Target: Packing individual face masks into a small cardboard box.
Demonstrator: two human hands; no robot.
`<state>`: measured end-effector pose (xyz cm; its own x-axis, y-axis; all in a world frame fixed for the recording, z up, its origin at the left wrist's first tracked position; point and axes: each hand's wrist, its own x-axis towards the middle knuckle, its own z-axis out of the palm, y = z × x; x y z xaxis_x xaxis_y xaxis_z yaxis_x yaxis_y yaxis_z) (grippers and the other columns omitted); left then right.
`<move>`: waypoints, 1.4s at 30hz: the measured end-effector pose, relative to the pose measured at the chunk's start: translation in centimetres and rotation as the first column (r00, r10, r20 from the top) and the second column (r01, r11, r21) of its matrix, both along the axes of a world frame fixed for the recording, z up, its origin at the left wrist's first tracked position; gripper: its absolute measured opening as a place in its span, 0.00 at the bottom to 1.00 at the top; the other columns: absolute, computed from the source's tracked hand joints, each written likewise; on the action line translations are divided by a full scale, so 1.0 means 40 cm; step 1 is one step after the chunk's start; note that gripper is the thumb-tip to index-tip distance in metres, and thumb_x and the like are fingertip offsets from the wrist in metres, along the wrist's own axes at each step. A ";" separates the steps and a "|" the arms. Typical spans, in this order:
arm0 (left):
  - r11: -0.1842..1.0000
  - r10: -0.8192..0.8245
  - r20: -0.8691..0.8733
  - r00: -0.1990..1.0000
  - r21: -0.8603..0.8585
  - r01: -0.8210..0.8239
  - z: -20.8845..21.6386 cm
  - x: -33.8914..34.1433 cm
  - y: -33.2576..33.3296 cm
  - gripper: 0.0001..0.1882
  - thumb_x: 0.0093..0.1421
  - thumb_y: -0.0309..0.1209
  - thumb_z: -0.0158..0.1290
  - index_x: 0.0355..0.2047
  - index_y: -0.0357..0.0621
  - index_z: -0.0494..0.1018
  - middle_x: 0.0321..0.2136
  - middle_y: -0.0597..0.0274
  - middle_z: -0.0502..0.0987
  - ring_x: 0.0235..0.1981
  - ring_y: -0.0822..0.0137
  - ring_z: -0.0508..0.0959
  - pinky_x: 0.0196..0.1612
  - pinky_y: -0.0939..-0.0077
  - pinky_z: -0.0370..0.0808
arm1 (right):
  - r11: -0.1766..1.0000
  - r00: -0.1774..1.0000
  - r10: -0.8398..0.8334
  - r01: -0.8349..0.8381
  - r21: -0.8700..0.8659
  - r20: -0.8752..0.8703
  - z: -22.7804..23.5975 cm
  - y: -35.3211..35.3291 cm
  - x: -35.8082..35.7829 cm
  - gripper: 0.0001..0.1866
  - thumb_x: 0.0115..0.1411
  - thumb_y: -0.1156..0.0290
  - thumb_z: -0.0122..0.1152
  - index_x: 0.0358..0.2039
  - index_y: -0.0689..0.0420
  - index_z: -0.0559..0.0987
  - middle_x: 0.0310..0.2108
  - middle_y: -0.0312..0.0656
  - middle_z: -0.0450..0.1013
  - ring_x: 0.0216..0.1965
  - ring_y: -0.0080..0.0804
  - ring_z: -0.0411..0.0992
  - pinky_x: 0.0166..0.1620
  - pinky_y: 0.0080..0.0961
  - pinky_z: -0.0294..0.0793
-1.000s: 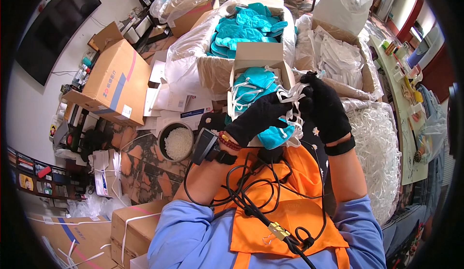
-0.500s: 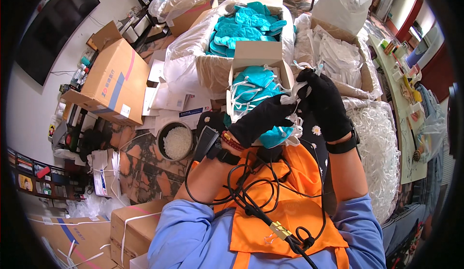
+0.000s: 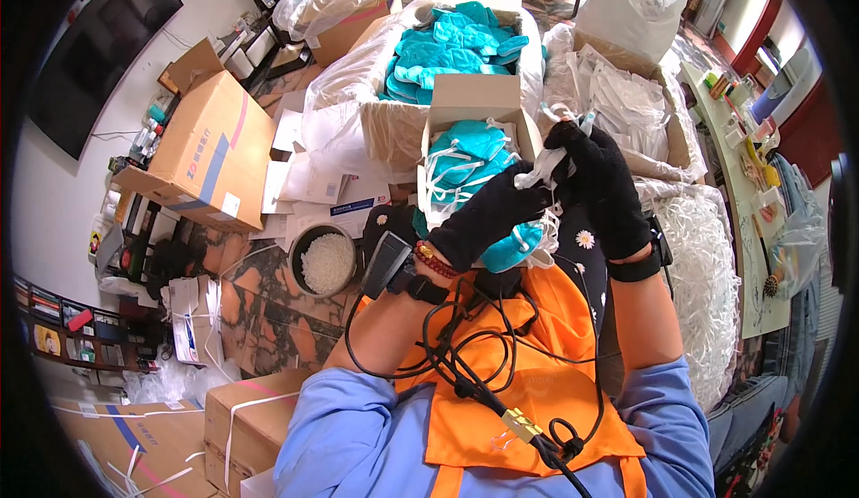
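Observation:
Both my hands wear black gloves and meet over the right edge of a small open carton (image 3: 528, 131). A bunch of white elastic straps (image 3: 540, 170) runs between them. My left hand (image 3: 488, 219) pinches its lower left side, and my right hand (image 3: 601, 189) is closed round the upper end, with white tips sticking out above the fingers. Inside the carton lie teal face masks (image 3: 474, 144) with white straps. Another teal mask (image 3: 510, 249) rests on my lap below my left hand, partly hidden.
Behind the carton stands a plastic-lined box full of teal mask pieces (image 3: 461, 51). To its right a box holds white packets (image 3: 622, 95). A heap of white straps (image 3: 693, 297) fills a bag at my right. A bowl of white bits (image 3: 327, 263) sits left. Black cables (image 3: 465, 364) cross my apron.
My left hand has shifted slightly right and up along the white straps. My right hand has turned a little and stays closed. The masks in the carton look the same.

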<state>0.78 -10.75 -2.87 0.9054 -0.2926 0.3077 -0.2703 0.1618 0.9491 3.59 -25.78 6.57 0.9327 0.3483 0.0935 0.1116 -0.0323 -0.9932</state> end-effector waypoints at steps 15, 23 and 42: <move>0.949 -0.238 -0.387 0.891 -0.287 0.129 0.053 -0.069 0.029 0.13 0.63 0.35 0.52 0.40 0.37 0.72 0.37 0.62 0.74 0.40 0.70 0.76 0.49 0.72 0.75 | 0.984 0.935 -0.134 0.164 -0.064 0.328 -0.018 -0.049 0.033 0.11 0.63 0.60 0.53 0.32 0.54 0.75 0.20 0.34 0.68 0.22 0.20 0.69 0.25 0.17 0.66; 0.853 -0.133 0.464 0.876 0.503 -0.137 0.034 -0.055 0.051 0.08 0.60 0.29 0.53 0.37 0.37 0.75 0.30 0.61 0.76 0.38 0.68 0.79 0.42 0.74 0.78 | 0.967 0.966 -0.252 0.250 0.046 0.059 -0.029 -0.048 0.045 0.15 0.65 0.58 0.50 0.30 0.54 0.76 0.20 0.33 0.68 0.19 0.18 0.66 0.23 0.16 0.63; 1.000 0.031 -0.181 0.983 0.006 -0.031 0.031 -0.075 0.099 0.14 0.64 0.33 0.49 0.47 0.39 0.70 0.29 0.62 0.76 0.23 0.74 0.75 0.27 0.76 0.77 | 0.993 0.964 -0.113 0.101 0.060 0.242 -0.111 -0.083 0.066 0.12 0.60 0.77 0.55 0.45 0.59 0.73 0.28 0.31 0.67 0.28 0.18 0.67 0.32 0.18 0.68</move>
